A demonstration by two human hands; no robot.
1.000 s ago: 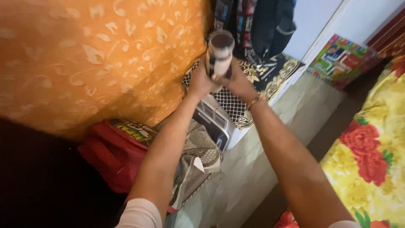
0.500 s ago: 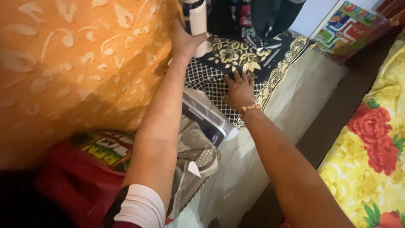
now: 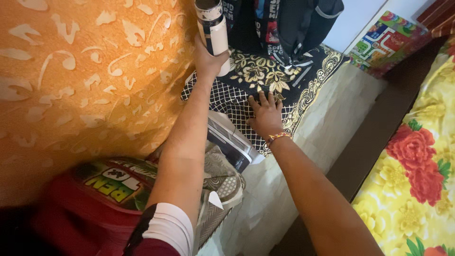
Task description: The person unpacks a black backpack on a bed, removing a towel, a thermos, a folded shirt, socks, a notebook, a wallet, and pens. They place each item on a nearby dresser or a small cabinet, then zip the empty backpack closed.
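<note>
Two hands in view. Left hand [image 3: 207, 59], at 12 o'clock: fingers wrapped closed round one roll [image 3: 212, 28], a white cylinder with dark markings, held upright above the cloth's far edge. Right hand [image 3: 265, 116], at centre: open, fingers spread flat, palm pressed on one black cloth [image 3: 303, 90] with gold floral print and white lattice border, draped over the surface. One red bag [image 3: 90, 204] at 7 o'clock.

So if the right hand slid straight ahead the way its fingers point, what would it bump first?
Probably the dark backpack. The right hand lies flat on the patterned cloth, fingers aimed toward it, though depth is unclear.
</note>
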